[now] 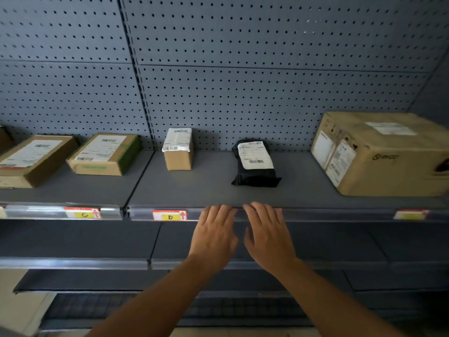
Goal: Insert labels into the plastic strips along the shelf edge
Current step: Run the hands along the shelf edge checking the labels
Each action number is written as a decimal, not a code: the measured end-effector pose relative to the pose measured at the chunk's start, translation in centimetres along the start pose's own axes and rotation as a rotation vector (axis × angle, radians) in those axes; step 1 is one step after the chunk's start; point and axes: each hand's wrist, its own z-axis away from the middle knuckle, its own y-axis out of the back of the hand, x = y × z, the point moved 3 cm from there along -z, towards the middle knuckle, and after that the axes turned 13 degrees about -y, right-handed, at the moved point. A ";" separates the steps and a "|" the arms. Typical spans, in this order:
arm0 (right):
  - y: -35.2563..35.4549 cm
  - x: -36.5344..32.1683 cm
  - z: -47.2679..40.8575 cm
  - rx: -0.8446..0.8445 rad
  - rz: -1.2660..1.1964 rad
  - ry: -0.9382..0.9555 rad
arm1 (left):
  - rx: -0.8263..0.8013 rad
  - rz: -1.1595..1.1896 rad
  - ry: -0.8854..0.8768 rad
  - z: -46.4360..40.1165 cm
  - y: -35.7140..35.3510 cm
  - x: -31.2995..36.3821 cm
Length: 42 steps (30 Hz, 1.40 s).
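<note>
Reaching up side by side, the person's left hand (213, 235) and right hand (266, 235) lie flat against the front edge of the gray shelf (209, 188). The fingers of both hands are straight, and their tips touch the clear plastic strip (328, 214) that runs along that edge. Neither hand's grip holds anything. I cannot tell if a label sits under the fingers. Just to the left of the left hand, a label marked D (169, 215) sits in the strip. Farther left, past the gap between the two shelf parts, a label marked C (82, 212) sits in the next strip. Near the right end of the front edge there is a blurry label (410, 214). On the shelf, toward the back, stand a small brown box (178, 149) and a black bag (255, 164) with a white sticker. A big brown box (386, 154) fills the right end. Two flat brown boxes (73, 156) lie on the left part. A gray wall with holes (243, 81) rises behind the shelf. Lower shelves (73, 239) sit below the hands.
</note>
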 end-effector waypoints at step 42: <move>2.3 11.0 1.0 -0.112 -0.021 0.054 | 0.002 -0.002 0.065 -5.0 -2.9 8.6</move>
